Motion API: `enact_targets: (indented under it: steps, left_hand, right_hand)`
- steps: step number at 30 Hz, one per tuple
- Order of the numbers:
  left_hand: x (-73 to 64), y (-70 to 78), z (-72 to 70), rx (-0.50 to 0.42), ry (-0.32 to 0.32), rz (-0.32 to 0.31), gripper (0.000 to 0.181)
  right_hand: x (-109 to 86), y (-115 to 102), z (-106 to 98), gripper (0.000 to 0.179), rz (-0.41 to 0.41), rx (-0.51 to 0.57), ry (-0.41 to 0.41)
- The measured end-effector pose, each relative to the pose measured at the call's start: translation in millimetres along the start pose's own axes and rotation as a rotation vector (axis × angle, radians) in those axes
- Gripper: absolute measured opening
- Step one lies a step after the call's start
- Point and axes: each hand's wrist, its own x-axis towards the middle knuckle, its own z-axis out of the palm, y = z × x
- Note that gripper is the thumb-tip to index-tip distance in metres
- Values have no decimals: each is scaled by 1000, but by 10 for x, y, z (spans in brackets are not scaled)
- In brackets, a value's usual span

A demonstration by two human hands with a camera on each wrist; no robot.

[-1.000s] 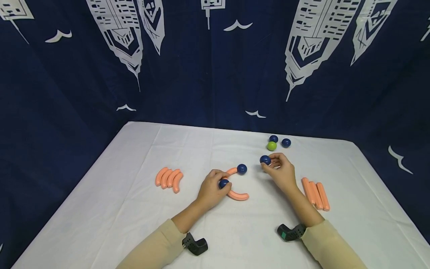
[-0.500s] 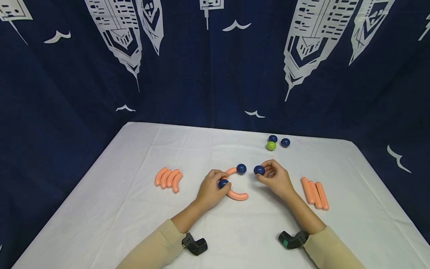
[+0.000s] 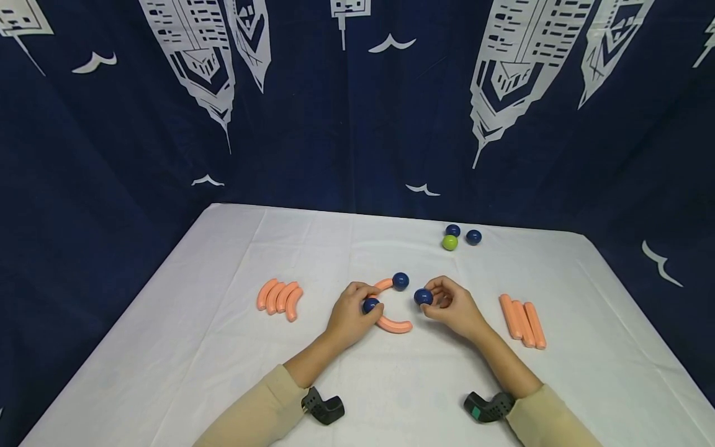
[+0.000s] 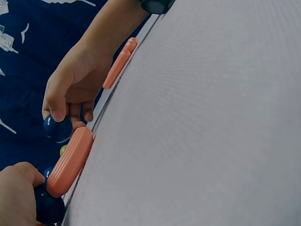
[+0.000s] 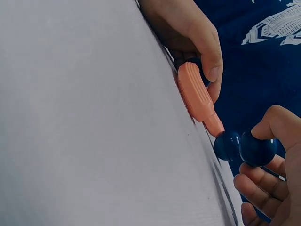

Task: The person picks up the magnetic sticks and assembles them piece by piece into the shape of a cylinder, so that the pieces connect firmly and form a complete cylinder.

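My left hand (image 3: 352, 313) pinches a blue ball (image 3: 370, 305) low over the cloth. Two curved orange sticks meet at this ball. The nearer curved stick (image 3: 395, 325) ends free on the right; the farther curved stick (image 3: 384, 284) carries a second blue ball (image 3: 400, 281) at its tip. My right hand (image 3: 455, 310) holds another blue ball (image 3: 423, 297) between thumb and fingers, a little above the table and to the right of that tip. In the right wrist view, this held ball (image 5: 258, 149) appears in front of the second one; whether they touch cannot be told.
Several curved orange sticks (image 3: 280, 298) lie in a row at left. Three straight orange sticks (image 3: 522, 321) lie right of my right forearm. A green ball (image 3: 449, 242) and two blue balls (image 3: 473, 237) sit near the far edge of the white-covered table (image 3: 313, 242).
My right hand has come down and leftward with its blue ball, closer to the joined pieces. My left hand has stayed in place on its ball.
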Motion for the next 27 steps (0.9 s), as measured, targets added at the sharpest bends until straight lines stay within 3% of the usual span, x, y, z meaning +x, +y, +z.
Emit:
enact_targets:
  steps: [11, 18, 27]
  left_hand:
    - [-2, 1, 1, 5, 1, 5, 27]
    - [-6, 15, -6, 12, -4, 10, 28]
    - [-3, 28, -21, 3, -9, 4, 28]
  right_hand:
    - [-52, -2, 40, 32, -56, 1, -88]
    - [-69, -7, 38, 34, -40, 20, -166]
    - [-126, -338, -13, 32, -76, 6, -218]
